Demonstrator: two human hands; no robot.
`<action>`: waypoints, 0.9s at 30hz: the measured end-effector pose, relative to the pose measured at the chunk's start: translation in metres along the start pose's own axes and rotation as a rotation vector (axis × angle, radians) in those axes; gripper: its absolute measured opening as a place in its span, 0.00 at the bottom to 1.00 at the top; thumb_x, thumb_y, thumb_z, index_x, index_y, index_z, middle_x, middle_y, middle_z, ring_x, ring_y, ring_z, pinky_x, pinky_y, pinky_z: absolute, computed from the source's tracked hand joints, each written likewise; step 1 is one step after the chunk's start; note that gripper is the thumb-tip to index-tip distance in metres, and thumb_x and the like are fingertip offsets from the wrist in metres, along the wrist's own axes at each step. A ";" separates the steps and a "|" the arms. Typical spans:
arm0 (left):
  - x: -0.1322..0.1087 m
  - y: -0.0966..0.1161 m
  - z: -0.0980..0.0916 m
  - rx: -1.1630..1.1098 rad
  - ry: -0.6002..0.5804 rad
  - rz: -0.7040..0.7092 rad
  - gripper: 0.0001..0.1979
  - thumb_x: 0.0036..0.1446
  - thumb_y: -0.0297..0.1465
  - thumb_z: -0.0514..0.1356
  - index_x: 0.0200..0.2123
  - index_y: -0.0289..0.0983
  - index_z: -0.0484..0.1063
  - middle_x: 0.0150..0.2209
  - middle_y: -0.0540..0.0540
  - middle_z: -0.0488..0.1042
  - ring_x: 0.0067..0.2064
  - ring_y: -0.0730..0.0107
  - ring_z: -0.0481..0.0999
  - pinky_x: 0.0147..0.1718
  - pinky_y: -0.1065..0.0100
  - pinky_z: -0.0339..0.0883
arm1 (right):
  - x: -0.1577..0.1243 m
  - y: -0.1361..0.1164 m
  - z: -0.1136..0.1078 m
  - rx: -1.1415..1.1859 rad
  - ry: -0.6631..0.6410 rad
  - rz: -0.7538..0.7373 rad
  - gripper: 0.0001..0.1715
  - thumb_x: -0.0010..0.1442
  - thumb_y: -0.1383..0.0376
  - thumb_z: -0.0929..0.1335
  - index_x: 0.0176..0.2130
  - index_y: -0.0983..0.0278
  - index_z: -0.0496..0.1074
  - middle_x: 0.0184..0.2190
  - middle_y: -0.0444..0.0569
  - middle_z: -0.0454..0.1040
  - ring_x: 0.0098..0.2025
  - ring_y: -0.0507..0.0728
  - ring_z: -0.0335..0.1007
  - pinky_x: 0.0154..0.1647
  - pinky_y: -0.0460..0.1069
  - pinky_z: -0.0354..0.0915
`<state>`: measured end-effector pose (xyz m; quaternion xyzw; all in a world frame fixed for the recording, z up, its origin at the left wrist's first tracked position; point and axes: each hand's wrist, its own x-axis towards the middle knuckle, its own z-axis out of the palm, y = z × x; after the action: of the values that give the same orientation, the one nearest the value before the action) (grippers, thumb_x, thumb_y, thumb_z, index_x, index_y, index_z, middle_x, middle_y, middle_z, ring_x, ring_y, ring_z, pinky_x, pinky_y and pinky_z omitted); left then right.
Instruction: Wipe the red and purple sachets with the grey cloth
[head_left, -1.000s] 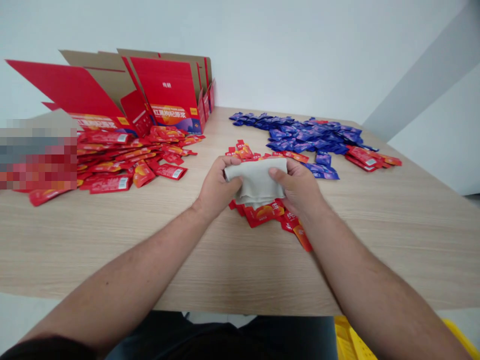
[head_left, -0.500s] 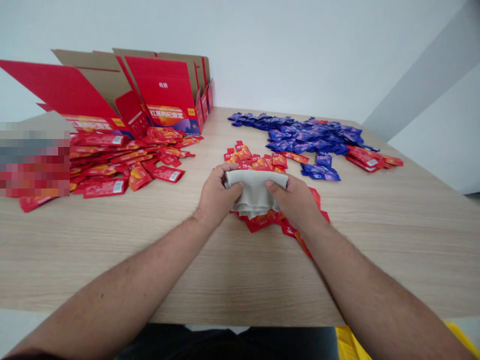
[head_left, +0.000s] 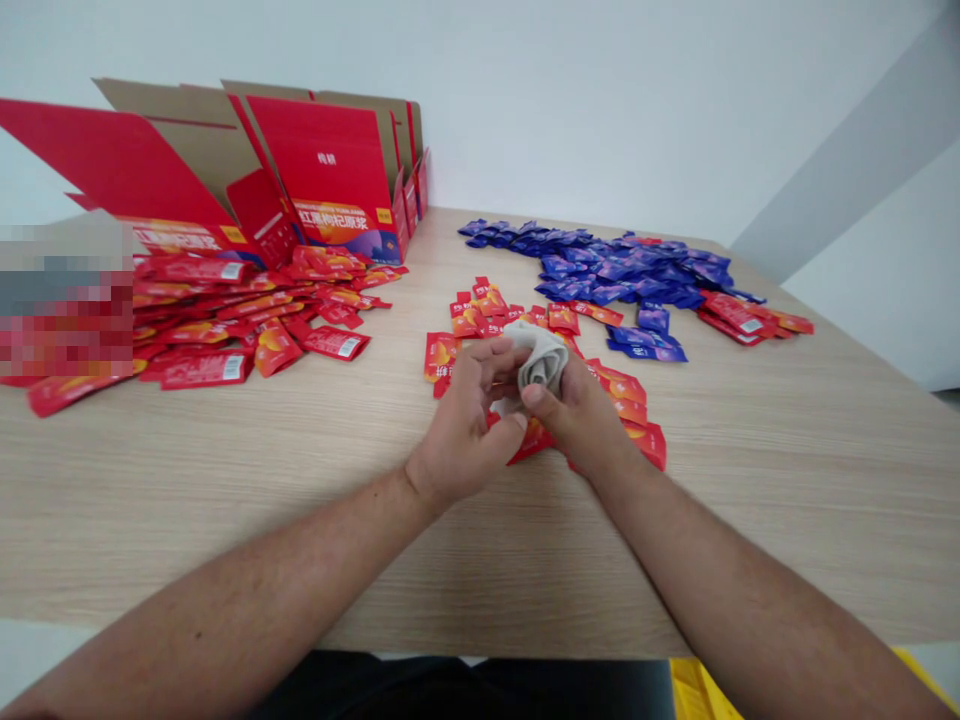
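Head view, left to right. Far left edge: pixelated patch (head_left: 64,300), contents hidden. Behind it, an open red corrugated carton (head_left: 322,170) stands with flaps up at the back of a light wood-grain table (head_left: 225,480). In front of the carton, a loose heap of red sachets (head_left: 225,320) with orange print spreads toward centre, well apart from the hands. Centre: left hand (head_left: 461,430) half open, fingers curled and spread, fingertips (head_left: 499,355) at the left side of a bunched grey cloth (head_left: 544,360), no firm clench visible. Right hand (head_left: 570,420) does the gripping, thumb and fingers closed on the lower part of the cloth. Cloth is twisted into a wad, top poking out just above that grip, between both hands. Wad sits over a scattered spread of red sachets (head_left: 622,400); cannot tell if it touches them. Further right and back, a wide patch of blue sachets (head_left: 607,270), with a smaller cluster of red sachets (head_left: 735,315) at its right end. Bottom edge, right of centre: yellow plastic crate (head_left: 694,690) below the table edge
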<state>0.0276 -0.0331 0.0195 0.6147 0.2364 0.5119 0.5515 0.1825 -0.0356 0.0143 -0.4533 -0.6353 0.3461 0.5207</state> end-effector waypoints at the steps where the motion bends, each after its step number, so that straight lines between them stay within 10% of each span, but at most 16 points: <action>1: 0.001 0.000 -0.002 -0.032 -0.054 -0.025 0.30 0.49 0.26 0.61 0.55 0.43 0.57 0.59 0.39 0.72 0.60 0.58 0.74 0.56 0.56 0.69 | 0.002 0.002 -0.002 -0.035 0.027 0.028 0.33 0.60 0.44 0.73 0.57 0.59 0.72 0.50 0.53 0.80 0.50 0.64 0.77 0.53 0.59 0.71; 7: 0.013 -0.023 -0.021 0.513 0.000 -0.028 0.15 0.54 0.28 0.60 0.47 0.39 0.67 0.48 0.40 0.75 0.49 0.57 0.76 0.49 0.54 0.72 | 0.019 0.016 -0.033 -0.312 0.359 0.028 0.19 0.63 0.52 0.70 0.49 0.60 0.78 0.45 0.51 0.83 0.45 0.64 0.79 0.50 0.60 0.72; 13: 0.009 -0.033 -0.015 1.274 -0.276 0.022 0.27 0.55 0.47 0.67 0.52 0.36 0.76 0.50 0.35 0.73 0.56 0.40 0.69 0.57 0.42 0.63 | 0.034 0.032 -0.058 -0.173 0.514 -0.035 0.18 0.64 0.54 0.69 0.48 0.62 0.77 0.42 0.50 0.82 0.41 0.61 0.79 0.47 0.58 0.74; 22: 0.007 -0.028 -0.001 1.220 -0.368 -0.123 0.34 0.54 0.42 0.69 0.62 0.35 0.69 0.54 0.32 0.73 0.56 0.41 0.72 0.55 0.47 0.67 | 0.032 0.027 -0.057 -0.263 0.538 -0.015 0.18 0.62 0.54 0.70 0.47 0.62 0.79 0.43 0.52 0.84 0.42 0.65 0.81 0.46 0.61 0.76; 27: 0.001 -0.029 -0.002 1.100 -0.381 -0.124 0.15 0.56 0.36 0.65 0.46 0.36 0.76 0.46 0.33 0.75 0.49 0.42 0.76 0.50 0.47 0.70 | 0.030 0.030 -0.059 -0.327 0.531 0.019 0.19 0.62 0.52 0.71 0.47 0.60 0.80 0.43 0.53 0.84 0.42 0.68 0.81 0.45 0.63 0.77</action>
<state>0.0345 -0.0231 -0.0072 0.8768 0.3998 0.1613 0.2131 0.2448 0.0007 0.0103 -0.6115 -0.5200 0.1138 0.5855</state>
